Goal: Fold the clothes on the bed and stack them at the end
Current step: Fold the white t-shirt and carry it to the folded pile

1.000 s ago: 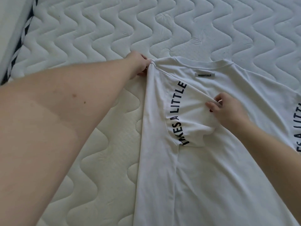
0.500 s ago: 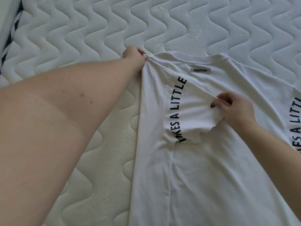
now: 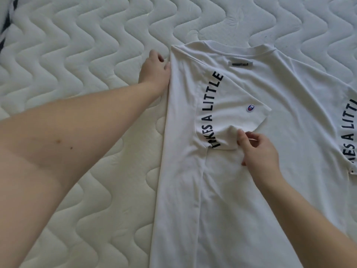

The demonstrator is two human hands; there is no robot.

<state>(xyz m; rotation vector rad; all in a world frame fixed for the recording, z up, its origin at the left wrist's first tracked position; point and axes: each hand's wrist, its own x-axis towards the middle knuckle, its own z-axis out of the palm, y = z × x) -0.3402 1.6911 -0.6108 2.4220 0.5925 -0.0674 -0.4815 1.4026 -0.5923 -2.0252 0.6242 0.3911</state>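
Observation:
A white T-shirt [image 3: 241, 190] with black lettering lies flat on the quilted mattress [image 3: 87, 45], collar at the far end. Its left sleeve [image 3: 228, 117] is folded inward over the body and shows "TAKES A LITTLE" and a small round logo. My left hand [image 3: 154, 72] rests at the shirt's folded left edge near the shoulder; its fingers are hidden behind the hand. My right hand [image 3: 258, 151] pinches the lower hem of the folded sleeve between thumb and fingers. The shirt's right sleeve [image 3: 347, 132] lies spread out at the right border.
The white wavy-quilted mattress stretches to the left of and beyond the shirt. A dark striped piece of fabric [image 3: 7, 22] shows at the top left corner.
My right hand let go of the sleeve's far corner and moved down to its lower hem, uncovering the round logo. My left hand slid slightly down along the folded edge.

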